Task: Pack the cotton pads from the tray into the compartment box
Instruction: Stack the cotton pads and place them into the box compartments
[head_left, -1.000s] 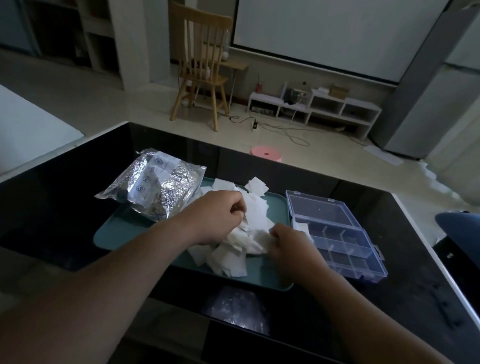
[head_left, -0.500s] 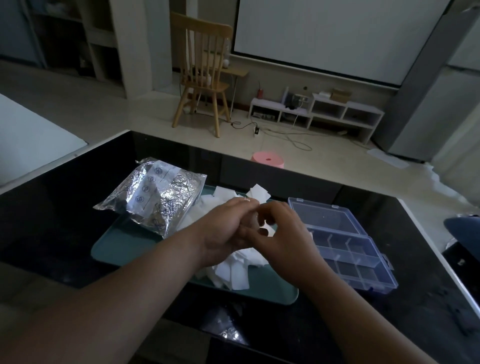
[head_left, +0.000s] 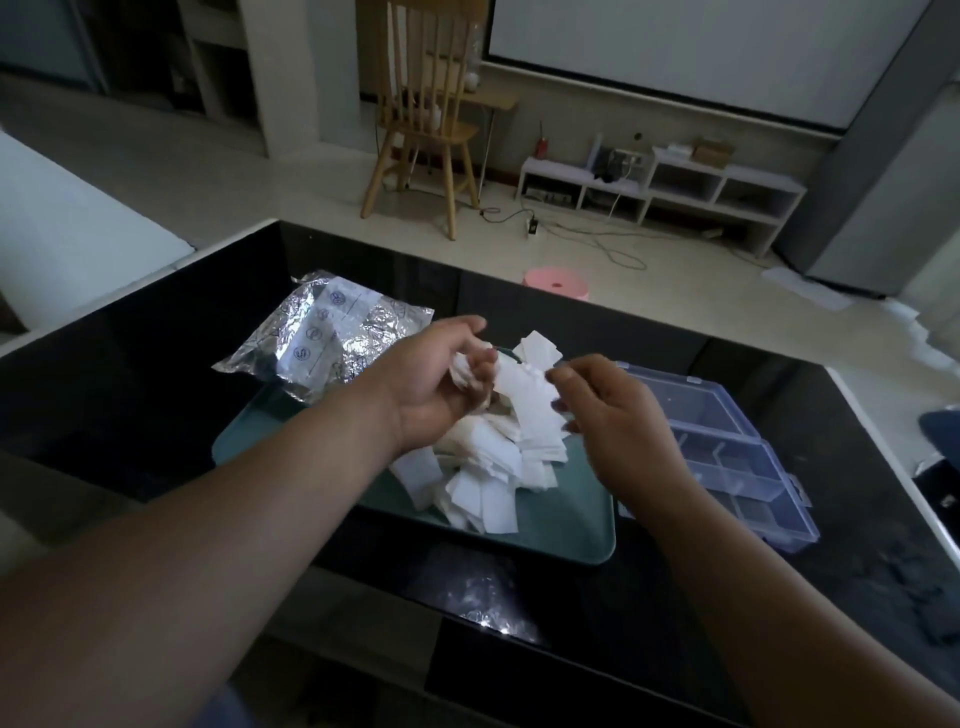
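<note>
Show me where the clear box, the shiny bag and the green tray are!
compartment box (head_left: 727, 462): head view, on a middle divider.
foil bag (head_left: 332, 338): head view, on its crinkled middle.
tray (head_left: 571, 514): head view, on its bare near-right floor.

Two hands are holding white pads over the tray (head_left: 566, 540). The left hand (head_left: 431, 387) is gripping a bunch (head_left: 465, 371). The right hand (head_left: 618, 415) is pinching one pad (head_left: 524, 395). The box (head_left: 727, 447) is sitting open, right of the tray.
</note>
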